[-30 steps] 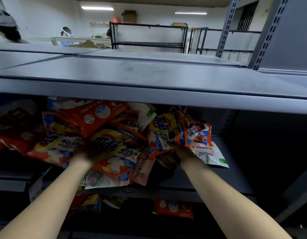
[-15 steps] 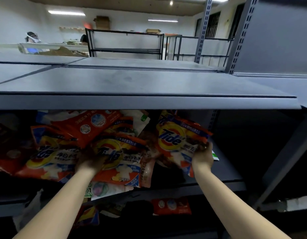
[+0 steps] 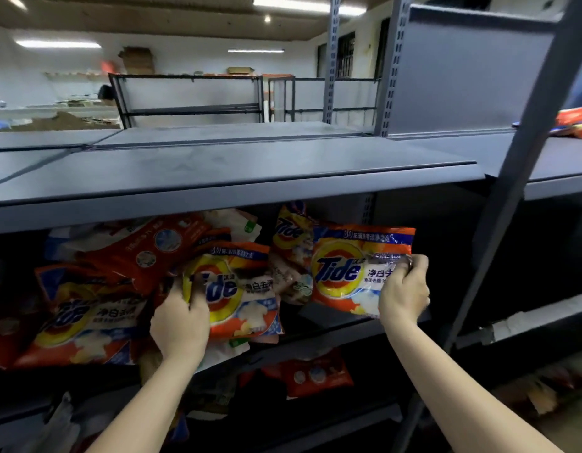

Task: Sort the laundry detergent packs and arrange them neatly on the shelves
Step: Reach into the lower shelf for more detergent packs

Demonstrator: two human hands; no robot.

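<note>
A heap of orange Tide detergent packs fills the left of the middle shelf [image 3: 335,325]. My right hand [image 3: 403,289] grips the right edge of one Tide pack [image 3: 348,273], held upright and lifted off the heap at the right. My left hand [image 3: 181,322] holds the left edge of another Tide pack [image 3: 237,289] that still lies in the pile. A third Tide pack [image 3: 77,322] lies flat at the left. A red pack [image 3: 145,250] lies on top at the back, and white packs with green marks are half buried.
The grey top shelf [image 3: 250,171] overhangs the heap. A slanted upright post [image 3: 511,197] stands at the right. A red pack [image 3: 319,376] lies on the lower shelf. Orange packs [image 3: 577,122] sit on the neighbouring shelf at far right. The right part of the middle shelf is dark.
My right hand has lifted its Tide pack up and to the right, turning it upright and face on. My left hand has taken hold of the middle pack. The view has shifted right.
</note>
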